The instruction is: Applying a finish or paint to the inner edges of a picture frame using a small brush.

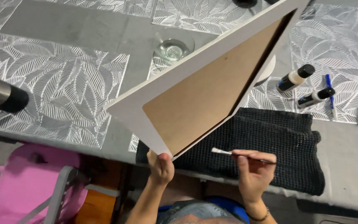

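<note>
My left hand (160, 168) grips the near corner of a large white picture frame (154, 91) with a brown backing board (212, 87), held tilted up over the table. My right hand (253, 172) holds a thin paintbrush (228, 153) with white bristles pointing left, just below the frame's lower edge. A black waffle-weave towel (286, 145) lies on the table under the hands.
Two small paint bottles with black caps (296, 77) (316, 97) lie at the right beside a blue pen (330, 93). A glass of clear water (173, 47) stands behind the frame. Silver leaf-pattern placemats (59, 91) cover the grey table. A pink chair (34, 182) stands lower left.
</note>
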